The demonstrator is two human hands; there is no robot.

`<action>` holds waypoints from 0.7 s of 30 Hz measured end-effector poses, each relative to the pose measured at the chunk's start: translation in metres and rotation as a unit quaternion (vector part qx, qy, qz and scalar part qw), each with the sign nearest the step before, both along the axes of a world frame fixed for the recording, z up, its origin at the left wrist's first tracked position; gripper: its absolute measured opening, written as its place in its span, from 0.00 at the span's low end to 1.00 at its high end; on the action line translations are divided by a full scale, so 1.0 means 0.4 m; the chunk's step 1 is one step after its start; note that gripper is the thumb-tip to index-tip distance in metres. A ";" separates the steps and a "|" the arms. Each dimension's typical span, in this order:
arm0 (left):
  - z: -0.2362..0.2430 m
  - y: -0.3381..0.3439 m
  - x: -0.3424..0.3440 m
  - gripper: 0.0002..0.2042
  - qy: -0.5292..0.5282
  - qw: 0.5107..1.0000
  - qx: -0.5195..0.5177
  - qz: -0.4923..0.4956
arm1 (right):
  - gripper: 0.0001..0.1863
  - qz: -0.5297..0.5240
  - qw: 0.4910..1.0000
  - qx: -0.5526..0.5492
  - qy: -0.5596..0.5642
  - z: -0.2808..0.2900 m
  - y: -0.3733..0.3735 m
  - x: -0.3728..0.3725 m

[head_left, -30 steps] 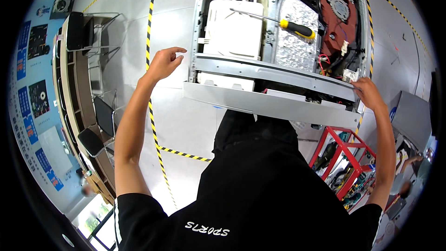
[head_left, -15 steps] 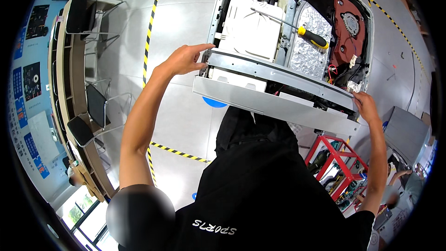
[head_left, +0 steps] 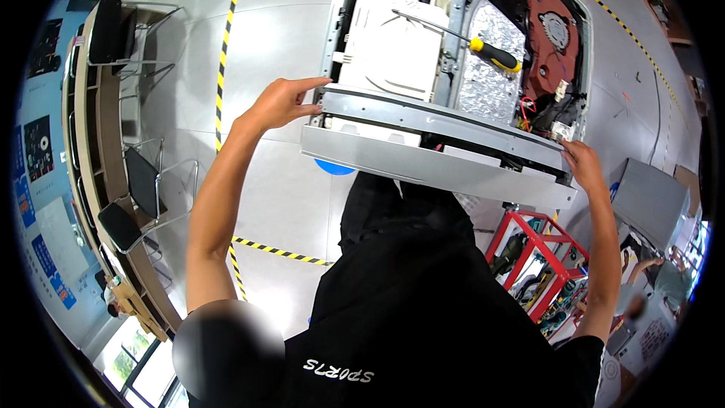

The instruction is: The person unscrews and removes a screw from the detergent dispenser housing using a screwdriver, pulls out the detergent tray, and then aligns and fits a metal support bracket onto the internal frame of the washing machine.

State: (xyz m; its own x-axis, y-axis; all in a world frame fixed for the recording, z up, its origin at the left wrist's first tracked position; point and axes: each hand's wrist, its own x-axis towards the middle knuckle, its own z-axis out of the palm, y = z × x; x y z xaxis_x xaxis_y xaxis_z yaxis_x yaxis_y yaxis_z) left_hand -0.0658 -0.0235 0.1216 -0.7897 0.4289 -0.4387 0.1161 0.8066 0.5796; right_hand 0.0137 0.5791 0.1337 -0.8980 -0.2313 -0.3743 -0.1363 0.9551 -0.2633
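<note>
My left hand (head_left: 276, 104) has its thumb and forefinger closed around the left end of a grey metal crossbar (head_left: 430, 118). At the bar's right end, the fingers of my right hand (head_left: 587, 168) are bent over it. This bar spans the near side of an uncovered appliance. A light grey panel (head_left: 423, 168) runs along the front just below it. Behind the bar sit a white plastic box (head_left: 391, 49), a silver foil-covered part (head_left: 483, 94) and a red-brown plate (head_left: 538, 23). A yellow-and-black screwdriver (head_left: 495, 55) rests across the white box and the foil.
A red metal rack (head_left: 538, 238) filled with tools stands near right, beside my body. Farther right are a grey box (head_left: 649, 200) and another person (head_left: 668, 279). Black chairs (head_left: 142, 181) line a long shelf unit at left. Striped tape (head_left: 224, 53) marks the floor.
The whole scene has slid slightly left in the picture. Both hands stay at the same ends of the crossbar, and the screwdriver lies where it was.
</note>
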 end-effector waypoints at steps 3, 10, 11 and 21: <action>-0.002 0.004 0.004 0.28 0.014 1.000 0.006 0.002 | 0.14 -0.013 1.000 -0.011 0.011 -0.008 0.020 0.012; 0.002 0.012 0.003 0.30 -0.019 0.999 0.046 0.022 | 0.15 -0.160 0.975 -0.074 0.137 -0.007 0.100 0.092; -0.009 0.008 0.007 0.30 -0.016 0.998 0.063 0.022 | 0.15 -0.203 0.965 -0.108 0.128 -0.009 0.121 0.110; 0.007 0.056 -0.013 0.35 0.014 0.994 -0.110 -0.024 | 0.20 -0.347 0.891 -0.292 -0.005 -0.049 0.134 0.175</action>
State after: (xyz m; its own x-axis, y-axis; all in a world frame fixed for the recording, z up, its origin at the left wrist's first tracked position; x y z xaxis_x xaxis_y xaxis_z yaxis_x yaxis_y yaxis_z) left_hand -0.0711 -0.0013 0.1244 -0.7837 0.3626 -0.5043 0.1707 0.9064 0.3864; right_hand 0.0835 0.6329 0.1141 -0.8977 0.2218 -0.3807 0.4396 0.5085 -0.7404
